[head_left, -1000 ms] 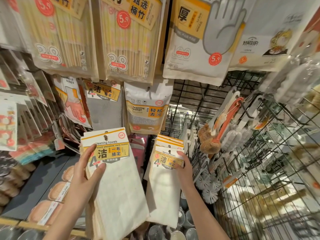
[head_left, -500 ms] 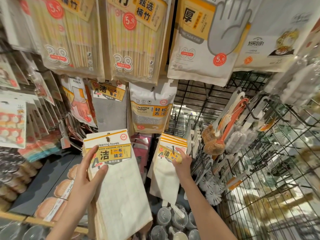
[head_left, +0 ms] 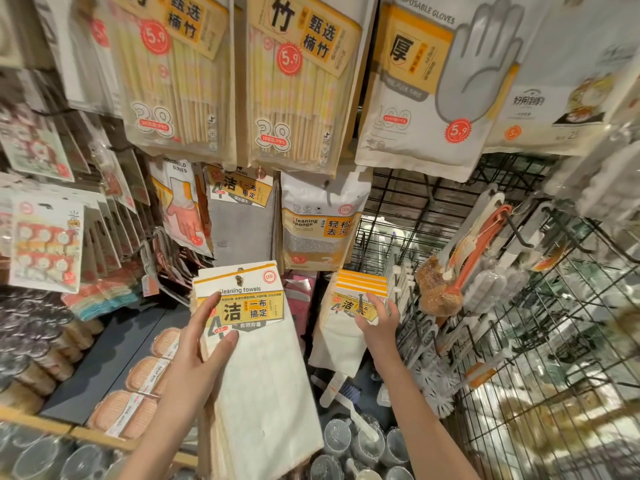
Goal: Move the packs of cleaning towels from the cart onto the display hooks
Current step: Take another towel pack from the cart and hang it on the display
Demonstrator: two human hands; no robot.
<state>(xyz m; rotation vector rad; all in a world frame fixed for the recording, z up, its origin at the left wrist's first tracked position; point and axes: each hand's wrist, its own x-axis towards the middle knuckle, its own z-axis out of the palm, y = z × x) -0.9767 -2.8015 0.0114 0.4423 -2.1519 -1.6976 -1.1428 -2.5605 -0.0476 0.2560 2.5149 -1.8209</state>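
The biggest change is on the right: a second ago the right hand (head_left: 375, 325) was pulling the front pack out from the hanging stack of towels (head_left: 356, 306), and now that stack sits pushed back together on its hook, with yellow card tops lined up one behind the other. That likely means this hook is nearly sorted, so the next job is the pack on the left. The left hand (head_left: 199, 348) has barely moved; it holds the big cleaning towels pack (head_left: 256, 341) from the left side, thumb across the yellow label and fingers behind, with more packs bunched under it. The right hand's fingers are straight and rest lightly on the stack's label, not squeezing it. No cart can be seen here. Room is tight. Above hang the big chopstick bags (head_left: 298, 81), and the sponge bag (head_left: 322, 220) hangs just above and between the two towel piles. On the far right the wire rack (head_left: 536, 341) pokes out with brushes (head_left: 460, 265) close to the right hand. A small open gap lies between the two towel piles, over the pink cloths (head_left: 301, 296). Near and below stand clear cups (head_left: 349, 441).
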